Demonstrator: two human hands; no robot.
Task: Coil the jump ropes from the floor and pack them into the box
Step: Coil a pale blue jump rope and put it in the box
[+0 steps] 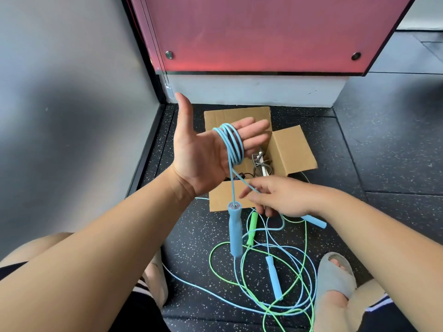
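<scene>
Mid-coiling at frame centre: the left hand (203, 154), fingers straight, is carrying blue jump rope (236, 149) loops, and the right hand (285, 197) is pinching the strand, which probably needs another wrap.

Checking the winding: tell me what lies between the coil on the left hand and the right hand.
Head view: one straight strand of blue rope runs from the coil on the left hand down to the right hand, whose fingers pinch it.

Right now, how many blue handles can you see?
3 blue handles: one dangles from the blue rope round the left hand, one lies among ropes on the floor, one pokes from under the right hand. More may hide in the cardboard box.
</scene>
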